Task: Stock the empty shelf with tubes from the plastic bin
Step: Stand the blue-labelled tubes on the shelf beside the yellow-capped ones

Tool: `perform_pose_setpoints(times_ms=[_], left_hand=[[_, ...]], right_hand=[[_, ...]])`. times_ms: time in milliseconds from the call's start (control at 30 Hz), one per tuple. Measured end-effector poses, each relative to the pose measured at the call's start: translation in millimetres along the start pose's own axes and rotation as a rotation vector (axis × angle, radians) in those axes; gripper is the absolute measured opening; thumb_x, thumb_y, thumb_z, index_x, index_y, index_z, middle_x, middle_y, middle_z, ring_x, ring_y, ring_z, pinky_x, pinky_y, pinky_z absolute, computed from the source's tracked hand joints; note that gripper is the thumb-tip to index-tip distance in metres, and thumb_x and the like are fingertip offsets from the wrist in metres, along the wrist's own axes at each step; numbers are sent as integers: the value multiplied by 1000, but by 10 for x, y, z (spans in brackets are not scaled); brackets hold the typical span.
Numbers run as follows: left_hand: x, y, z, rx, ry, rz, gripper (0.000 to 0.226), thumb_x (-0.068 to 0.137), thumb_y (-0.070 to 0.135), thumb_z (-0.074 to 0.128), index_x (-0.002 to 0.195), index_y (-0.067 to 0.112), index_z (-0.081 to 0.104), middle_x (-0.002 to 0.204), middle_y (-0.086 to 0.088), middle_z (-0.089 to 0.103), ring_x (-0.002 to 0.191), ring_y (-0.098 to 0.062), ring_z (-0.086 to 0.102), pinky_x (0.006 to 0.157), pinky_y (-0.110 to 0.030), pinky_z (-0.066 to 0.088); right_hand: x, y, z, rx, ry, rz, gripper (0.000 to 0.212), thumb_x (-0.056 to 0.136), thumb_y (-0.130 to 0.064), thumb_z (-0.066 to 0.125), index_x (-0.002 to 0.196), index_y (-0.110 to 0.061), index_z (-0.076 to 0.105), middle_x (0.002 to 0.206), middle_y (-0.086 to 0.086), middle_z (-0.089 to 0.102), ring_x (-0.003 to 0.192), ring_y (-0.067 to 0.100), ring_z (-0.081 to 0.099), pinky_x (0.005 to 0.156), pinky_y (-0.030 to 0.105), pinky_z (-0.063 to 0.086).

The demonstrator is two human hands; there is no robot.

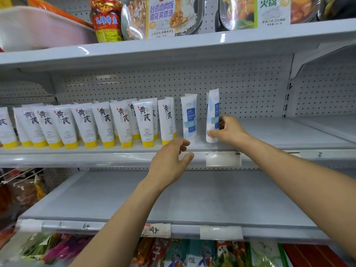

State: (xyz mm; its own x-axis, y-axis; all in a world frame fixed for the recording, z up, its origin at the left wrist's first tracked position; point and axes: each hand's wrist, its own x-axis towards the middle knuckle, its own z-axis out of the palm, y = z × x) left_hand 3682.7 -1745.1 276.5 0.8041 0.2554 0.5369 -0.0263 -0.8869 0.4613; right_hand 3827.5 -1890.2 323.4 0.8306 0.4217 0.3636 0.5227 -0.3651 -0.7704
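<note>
Well, the right hand [229,130] grips a blue-and-white tube [212,116] standing upright on the middle shelf [289,132], cap down, crimped end up. The left hand [169,160] hovers open, holding nothing, just in front of a second blue tube [189,116] beside it. Yellow-capped tubes [86,124] crowd the shelf further left.

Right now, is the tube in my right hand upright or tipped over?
Upright: the tube stands cap down, crimped end up, on the shelf, with the right hand gripping its side.

right hand [229,130] in pinch, left hand [169,160] slack
</note>
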Motion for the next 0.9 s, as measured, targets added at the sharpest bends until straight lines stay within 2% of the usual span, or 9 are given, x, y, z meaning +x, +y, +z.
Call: perform_pose_setpoints(times_ms=[167, 333, 500, 600, 667, 767, 900], left_hand=[[17, -49, 17, 37, -27, -11, 34, 91, 39, 58, 124, 29, 55, 114, 11, 62, 100, -5, 57, 89, -32, 51], [40, -50, 33, 48, -38, -10, 34, 91, 40, 58, 124, 29, 55, 115, 11, 62, 101, -6, 57, 89, -33, 51], [15, -12, 26, 56, -39, -16, 35, 92, 40, 57, 125, 30, 54, 117, 11, 61, 102, -6, 56, 90, -34, 51], [-66, 13, -9, 75, -31, -6, 34, 92, 39, 57, 124, 28, 54, 117, 9, 61, 103, -8, 57, 90, -35, 50], [-162, 30, -41, 98, -27, 1, 35, 92, 38, 58, 124, 26, 54, 117, 8, 61, 104, -9, 57, 89, -34, 50], [-366, 40, -90, 124, -23, -11, 34, 92, 38, 58, 123, 26, 55, 114, 10, 62, 100, -8, 58, 85, -31, 50], [-739, -20, -121, 148, -37, -61, 31, 92, 41, 56, 120, 28, 58, 106, 11, 64, 97, -10, 59, 85, -37, 53]], right_hand=[[40, 104, 30, -19, -41, 48, 45, 80, -12, 73, 122, -10, 54, 109, 2, 62, 98, 18, 60, 84, 28, 45], [74, 128, 64, -71, -43, 46, 46, 80, -15, 72, 122, -11, 53, 113, 4, 64, 101, 20, 62, 90, 33, 49], [41, 112, 68, -85, -48, 68, 45, 83, -16, 69, 123, -12, 51, 115, 5, 62, 98, 19, 60, 81, 29, 46], [-116, 87, 25, -129, -37, 81, 57, 86, -22, 66, 136, -12, 41, 125, 6, 57, 104, 21, 57, 83, 31, 45], [-324, 78, -26, -224, 34, 30, 58, 89, -25, 61, 141, -14, 36, 135, 6, 50, 118, 22, 52, 95, 36, 45], [-739, 92, -65, -462, 105, -171, 46, 91, -23, 56, 135, -17, 43, 135, 1, 51, 120, 20, 50, 98, 39, 42], [-1221, 149, 54, -556, 2, -325, 39, 91, -25, 57, 129, -21, 48, 127, -3, 58, 114, 18, 54, 98, 39, 42]])
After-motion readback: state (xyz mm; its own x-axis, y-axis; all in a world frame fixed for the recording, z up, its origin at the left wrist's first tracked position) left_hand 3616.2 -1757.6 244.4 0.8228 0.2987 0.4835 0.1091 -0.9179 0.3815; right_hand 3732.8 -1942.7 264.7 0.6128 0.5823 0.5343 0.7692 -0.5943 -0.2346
